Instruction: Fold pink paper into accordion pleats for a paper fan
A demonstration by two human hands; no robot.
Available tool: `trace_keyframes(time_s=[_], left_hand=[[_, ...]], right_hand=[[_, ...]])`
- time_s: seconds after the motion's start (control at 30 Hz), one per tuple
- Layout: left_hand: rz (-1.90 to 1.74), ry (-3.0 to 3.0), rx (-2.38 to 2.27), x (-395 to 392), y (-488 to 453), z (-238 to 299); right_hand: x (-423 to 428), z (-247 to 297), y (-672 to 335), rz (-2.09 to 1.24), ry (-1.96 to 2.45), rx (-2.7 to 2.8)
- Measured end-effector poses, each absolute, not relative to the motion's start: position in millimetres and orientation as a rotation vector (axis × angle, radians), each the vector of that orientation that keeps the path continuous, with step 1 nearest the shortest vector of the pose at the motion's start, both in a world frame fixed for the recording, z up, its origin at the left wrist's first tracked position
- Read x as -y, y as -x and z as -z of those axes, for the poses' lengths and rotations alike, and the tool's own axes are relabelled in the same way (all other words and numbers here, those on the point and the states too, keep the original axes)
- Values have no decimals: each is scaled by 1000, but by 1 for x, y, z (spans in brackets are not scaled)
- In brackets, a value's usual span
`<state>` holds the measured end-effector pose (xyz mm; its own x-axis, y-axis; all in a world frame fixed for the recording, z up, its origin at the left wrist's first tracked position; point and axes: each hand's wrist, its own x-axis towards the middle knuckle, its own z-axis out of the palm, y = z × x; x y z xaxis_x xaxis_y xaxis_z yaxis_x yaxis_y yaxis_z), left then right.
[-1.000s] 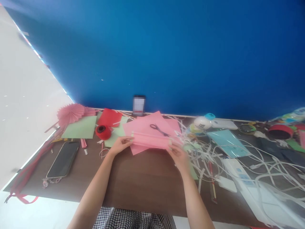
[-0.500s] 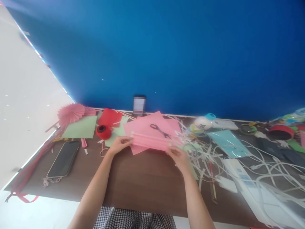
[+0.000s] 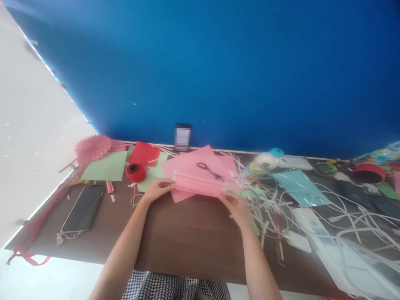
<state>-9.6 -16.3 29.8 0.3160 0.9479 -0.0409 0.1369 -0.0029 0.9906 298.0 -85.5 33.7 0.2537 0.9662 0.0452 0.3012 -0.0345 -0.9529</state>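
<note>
A pleated strip of pink paper [image 3: 198,183] is stretched between my two hands, just above the brown table. My left hand [image 3: 159,188] pinches its left end between thumb and fingers. At the lower right end, my right hand [image 3: 233,203] grips it the same way. Beneath and behind it lie overlapping pink paper sheets [image 3: 206,160]. Dark-handled scissors [image 3: 210,171] rest on those sheets, just beyond the pleated paper.
Left are a phone [image 3: 83,208], a red ribbon roll [image 3: 136,172], green paper [image 3: 105,166] and a pink paper fan [image 3: 93,149]. To the right sit a glue bottle [image 3: 265,161], tangled white cables and paper strips, a blue packet [image 3: 301,187] and a power strip [image 3: 321,237].
The pleated pink paper has tilted slightly and looks a little wider between the hands. Both hands keep nearly the same place and hold.
</note>
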Motion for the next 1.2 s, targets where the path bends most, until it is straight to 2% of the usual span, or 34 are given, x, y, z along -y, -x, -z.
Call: trace_keyframes(time_s=[0.3,0.37,0.47,0.53,0.7,0.9,1.2], left_hand=[[-909,-1360,-1011,17,0,-28],[-919,-1349,-1027,18,-3,-29],[-931,-1346,-996,22,-10,-29],[-913,-1361,-934,24,-15,-30],[-834,-1361,-815,31,-26,-30],[-804,-1282,-726,36,-33,-29],[-976,-1205,-793,45,-48,-29]], right_hand=[[84,-27,-301,-722,1519,1345],[84,-27,-302,-528,1522,1361],[85,-27,-294,-52,1516,1359],[86,-28,-279,97,1469,1479],[84,-28,-230,-33,1350,1949],[79,-24,-219,-183,1374,1884],[82,-30,-222,-253,1361,1729]])
